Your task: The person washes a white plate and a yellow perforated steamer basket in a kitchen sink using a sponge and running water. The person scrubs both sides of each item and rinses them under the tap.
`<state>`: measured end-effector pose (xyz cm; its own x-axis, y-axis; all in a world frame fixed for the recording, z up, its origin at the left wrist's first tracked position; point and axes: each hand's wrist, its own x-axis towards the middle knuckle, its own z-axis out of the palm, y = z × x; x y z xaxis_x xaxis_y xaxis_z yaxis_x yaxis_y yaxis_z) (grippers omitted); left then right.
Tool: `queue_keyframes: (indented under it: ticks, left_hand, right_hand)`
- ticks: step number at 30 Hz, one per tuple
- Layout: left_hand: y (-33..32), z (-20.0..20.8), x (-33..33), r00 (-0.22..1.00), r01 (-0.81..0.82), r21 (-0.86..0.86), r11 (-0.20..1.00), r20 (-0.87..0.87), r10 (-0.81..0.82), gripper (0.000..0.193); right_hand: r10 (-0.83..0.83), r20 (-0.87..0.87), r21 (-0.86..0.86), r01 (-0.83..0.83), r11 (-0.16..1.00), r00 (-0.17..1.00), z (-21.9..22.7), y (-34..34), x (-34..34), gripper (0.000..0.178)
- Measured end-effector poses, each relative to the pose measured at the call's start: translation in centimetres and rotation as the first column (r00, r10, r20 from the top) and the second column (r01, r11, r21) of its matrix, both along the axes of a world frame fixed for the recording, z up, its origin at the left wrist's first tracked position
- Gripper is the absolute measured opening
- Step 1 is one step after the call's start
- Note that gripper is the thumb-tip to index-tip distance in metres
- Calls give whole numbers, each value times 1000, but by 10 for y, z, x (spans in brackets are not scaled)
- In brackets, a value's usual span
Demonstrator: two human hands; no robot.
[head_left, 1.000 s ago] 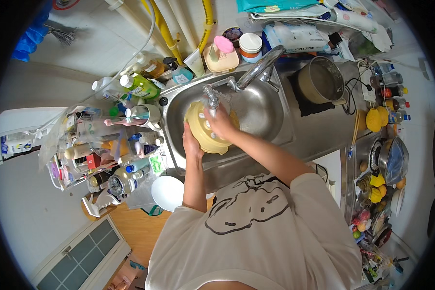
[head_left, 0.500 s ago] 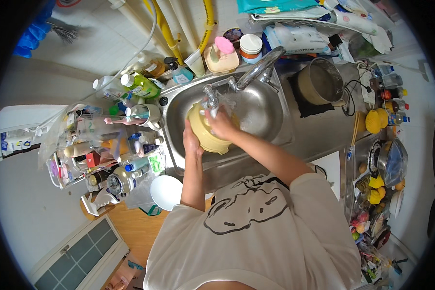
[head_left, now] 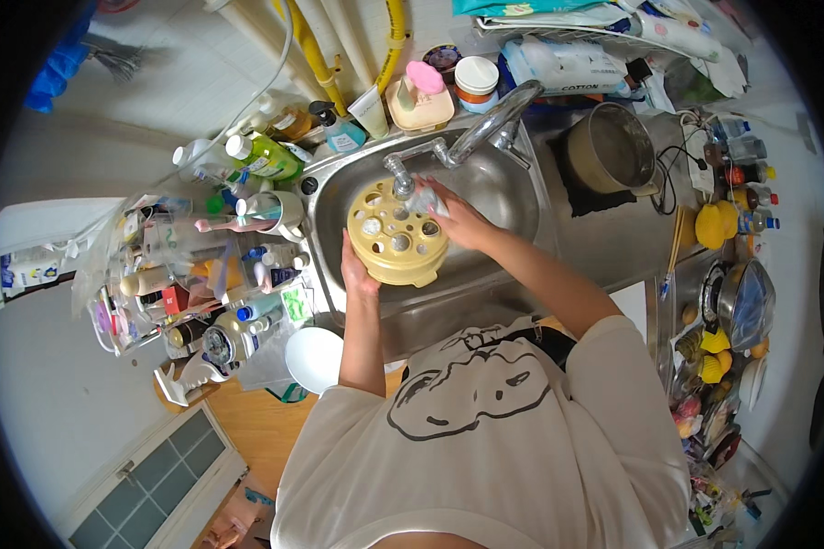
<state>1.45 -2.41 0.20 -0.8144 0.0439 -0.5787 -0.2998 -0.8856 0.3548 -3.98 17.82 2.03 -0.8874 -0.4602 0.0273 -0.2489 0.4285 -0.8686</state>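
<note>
A round, pale yellow plastic steamer basket with round holes in its face [head_left: 386,264] is held tilted over the steel sink [head_left: 513,206], under the tap [head_left: 499,121]. The fingers of my left hand [head_left: 359,267] are closed around its left edge. At the far right of the basket, my right hand [head_left: 462,222] grips a crumpled whitish cloth [head_left: 428,200], its material hard to make out. The cloth is at the basket's edge, close beside the tap's spout end. Part of the left hand's fingers is hidden behind the basket.
A pot [head_left: 611,151] stands on a dark mat right of the sink. Bottles and a soap pump [head_left: 341,134] line the sink's back left. A crowded rack [head_left: 151,306] is at the left, near a white bowl [head_left: 315,360]. Cables and fruit [head_left: 710,226] lie at the right.
My right hand has moved right, off the middle of the basket's face, uncovering its holes and the whitish cloth. My left hand has kept its hold, with the basket shifted slightly left.
</note>
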Motion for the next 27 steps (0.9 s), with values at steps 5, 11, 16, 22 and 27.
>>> queue_keyframes:
  ticks: [5, 11, 16, 22, 27]
  left_hand:
    - [2, 9, 1, 1000, 8, -30, 1000, 10, -7, 49]
    - [-14, -18, -3, 998, -56, -52, 997, 9, 56, 49]
    - [-6, -3, -10, 991, -122, -88, 989, 40, 126, 44]
    - [1, -18, -15, 983, -178, -153, 972, 11, 182, 51]
    - [7, -21, -9, 975, -205, 59, 977, 102, 198, 52]
  right_hand:
    - [-94, 513, 86, 57, 995, 853, 6, -5, -37, 39]
    - [-141, 360, -161, 210, 964, 922, -4, 3, 18, 40]
    - [-106, 264, -87, 133, 987, 959, 20, -1, 34, 44]
    - [1, -95, 139, 12, 990, 995, 42, -34, 64, 51]
    - [165, -220, 240, -111, 964, 962, 62, -52, 58, 50]
